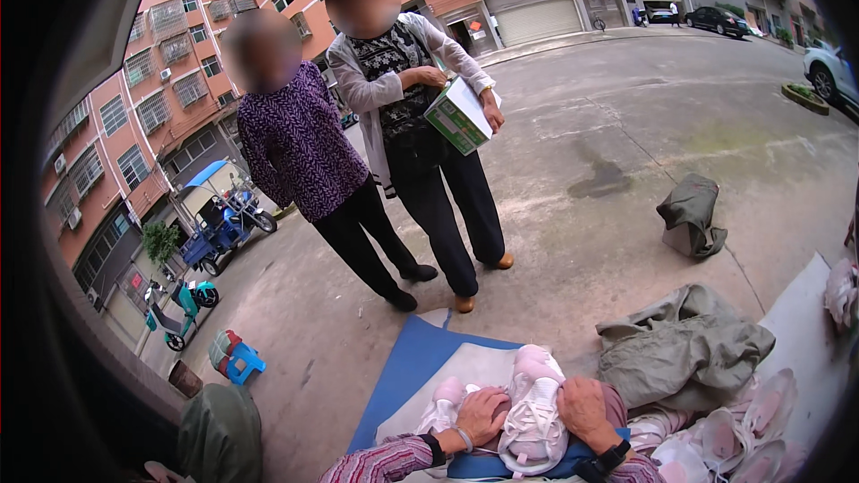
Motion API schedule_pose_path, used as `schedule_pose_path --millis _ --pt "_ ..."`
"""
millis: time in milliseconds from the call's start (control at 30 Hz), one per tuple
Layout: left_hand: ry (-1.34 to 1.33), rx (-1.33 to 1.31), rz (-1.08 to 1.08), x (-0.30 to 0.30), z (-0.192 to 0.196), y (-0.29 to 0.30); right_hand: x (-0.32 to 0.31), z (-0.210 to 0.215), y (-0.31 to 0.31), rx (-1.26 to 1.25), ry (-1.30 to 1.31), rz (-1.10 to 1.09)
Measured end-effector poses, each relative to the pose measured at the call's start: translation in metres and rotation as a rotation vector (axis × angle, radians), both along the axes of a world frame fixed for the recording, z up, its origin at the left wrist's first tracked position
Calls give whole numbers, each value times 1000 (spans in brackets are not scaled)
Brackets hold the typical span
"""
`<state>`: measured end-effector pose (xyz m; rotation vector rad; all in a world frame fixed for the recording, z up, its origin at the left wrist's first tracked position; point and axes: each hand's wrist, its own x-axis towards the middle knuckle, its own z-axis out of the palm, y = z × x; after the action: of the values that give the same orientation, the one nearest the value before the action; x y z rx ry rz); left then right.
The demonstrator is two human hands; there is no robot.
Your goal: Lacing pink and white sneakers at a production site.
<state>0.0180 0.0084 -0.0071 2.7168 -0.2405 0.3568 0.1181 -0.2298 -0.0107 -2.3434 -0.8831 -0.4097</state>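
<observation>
Low centre of frame: left hand point(480, 415) and right hand point(586, 409) both gripping pale pink laced sneaker point(533, 411) — heel cut off; pile of matching sneakers point(747, 434) lower right, partly cropped.

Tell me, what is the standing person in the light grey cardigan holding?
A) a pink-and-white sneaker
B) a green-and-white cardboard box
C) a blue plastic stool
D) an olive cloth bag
B: the standing person in the light grey cardigan grips a green-and-white cardboard box with both hands at waist height.
</observation>
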Motion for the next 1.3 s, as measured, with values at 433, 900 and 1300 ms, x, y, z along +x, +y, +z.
schedule_pose_path --millis 433,900,1300 --pt "98 62 -184 12 8 10 0 3 0 27 19 -8" --pt "66 -4 -120 10 9 4 1 3 -1 3 20 2" --pt "31 1 -94 8 9 3 0 5 0 7 11 -7"
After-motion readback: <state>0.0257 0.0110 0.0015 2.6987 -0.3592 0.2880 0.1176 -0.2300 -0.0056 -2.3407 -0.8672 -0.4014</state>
